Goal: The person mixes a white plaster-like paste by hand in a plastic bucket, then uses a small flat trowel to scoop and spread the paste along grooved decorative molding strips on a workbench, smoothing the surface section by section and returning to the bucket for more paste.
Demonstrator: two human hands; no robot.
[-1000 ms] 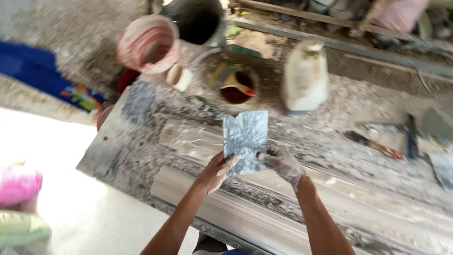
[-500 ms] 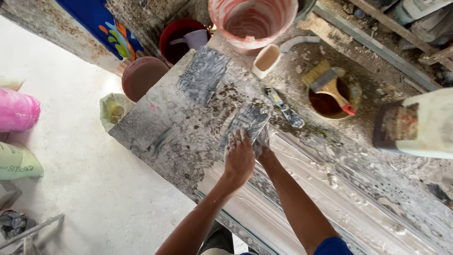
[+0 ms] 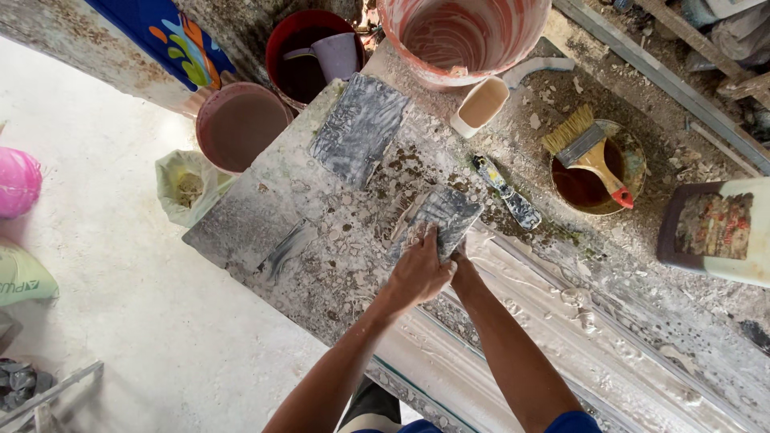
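Observation:
A grey, plaster-smeared rectangular sheet lies on the crusted worktable. My left hand presses on its near edge, fingers curled over it. My right hand sits just to the right, partly hidden under the left, and grips the same edge. A second grey sheet lies flat further up the table, apart from both hands.
A large pink-stained bucket, a red bucket with a purple cup and a brownish bucket ring the table's far end. Near the hands are a white cup, a putty knife, a brush in a bowl and a jug. White moulding runs rightward.
The sheet, held up in both hands a second ago, is now pressed down on the table. The view has swung left toward the buckets.

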